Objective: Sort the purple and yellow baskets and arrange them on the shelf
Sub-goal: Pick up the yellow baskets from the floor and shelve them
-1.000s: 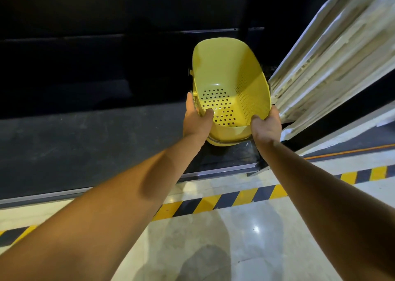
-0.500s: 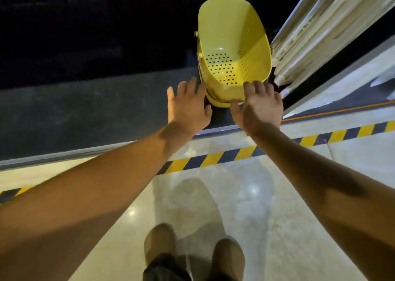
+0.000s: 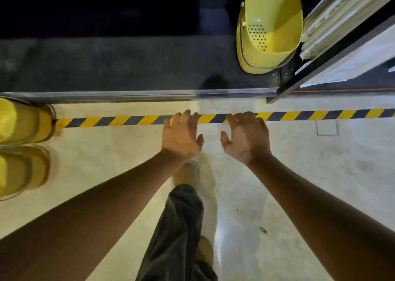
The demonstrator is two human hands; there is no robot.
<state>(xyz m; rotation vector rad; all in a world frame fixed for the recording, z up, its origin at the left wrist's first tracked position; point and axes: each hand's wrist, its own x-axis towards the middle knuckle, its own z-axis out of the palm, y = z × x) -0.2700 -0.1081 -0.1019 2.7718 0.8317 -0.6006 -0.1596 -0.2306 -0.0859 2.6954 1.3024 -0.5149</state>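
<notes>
A yellow perforated basket (image 3: 271,24) stands on the dark bottom shelf (image 3: 128,64) at its right end, nested in another yellow one. It leans against white slats. My left hand (image 3: 181,135) and my right hand (image 3: 245,137) hover over the pale floor, well short of the shelf, both empty with fingers spread. More yellow baskets (image 3: 19,124) sit on the floor at the far left, cut off by the frame edge. No purple basket is in view.
A yellow-and-black hazard stripe (image 3: 320,115) runs along the floor in front of the shelf's metal edge (image 3: 149,94). White slatted panels (image 3: 346,17) lean at the upper right. My dark trouser leg and shoe (image 3: 183,216) are below the hands.
Both hands let go of the yellow basket, which stays on the shelf, and drew back over the floor. The view tipped down, bringing in the floor baskets at left.
</notes>
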